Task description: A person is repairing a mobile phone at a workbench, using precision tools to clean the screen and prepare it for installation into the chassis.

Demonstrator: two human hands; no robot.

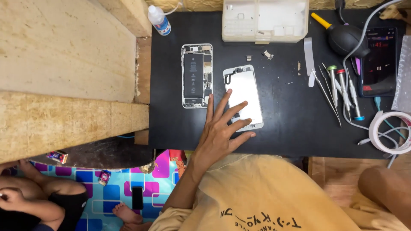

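Left hand (pixel 220 130) lies spread, fingers on the detached phone screen (pixel 243 96) — near the surface (pixel 282 128) front edge; right hand unseen.

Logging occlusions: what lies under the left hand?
The left hand rests spread on the detached white screen panel on the black mat. The panel's lower part is covered.

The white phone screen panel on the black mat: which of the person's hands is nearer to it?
Left. The left hand lies with fingers spread on the white screen panel; the right hand is out of view, only a forearm at the lower right edge.
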